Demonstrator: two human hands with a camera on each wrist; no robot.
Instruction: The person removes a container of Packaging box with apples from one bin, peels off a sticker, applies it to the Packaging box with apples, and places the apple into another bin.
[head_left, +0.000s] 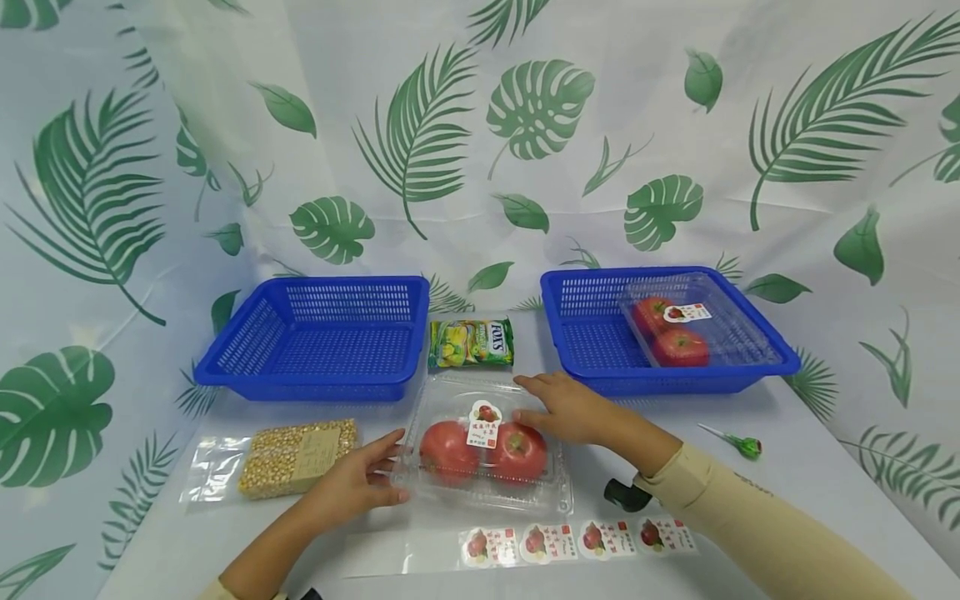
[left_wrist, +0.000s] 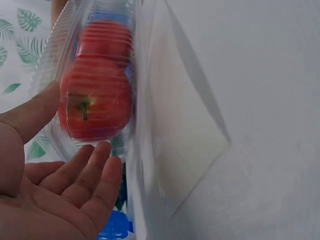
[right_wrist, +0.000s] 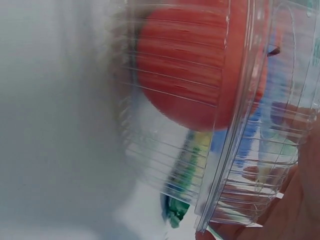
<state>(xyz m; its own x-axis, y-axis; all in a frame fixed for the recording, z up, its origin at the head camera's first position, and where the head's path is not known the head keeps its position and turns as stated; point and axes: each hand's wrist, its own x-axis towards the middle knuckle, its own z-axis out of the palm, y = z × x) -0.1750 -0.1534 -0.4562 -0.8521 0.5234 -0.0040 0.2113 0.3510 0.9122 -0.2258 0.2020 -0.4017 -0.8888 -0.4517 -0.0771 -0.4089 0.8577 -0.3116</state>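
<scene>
A clear plastic clamshell box holds two red apples and stands in front of me, a fruit label on its lid. My left hand is at the box's left side, fingers loosely spread and thumb apart; in the left wrist view the thumb tip overlaps the box wall. Over the far right corner lies my right hand, thumb on the lid and fingers stretched toward the far rim. Through the clear plastic, the right wrist view shows part of the right hand's fingers along the lid.
Behind stand two blue baskets, the left one and the right one, which holds another box of apples. A Fox's candy bag, corn kernel pack, lollipop and label strip lie around the box.
</scene>
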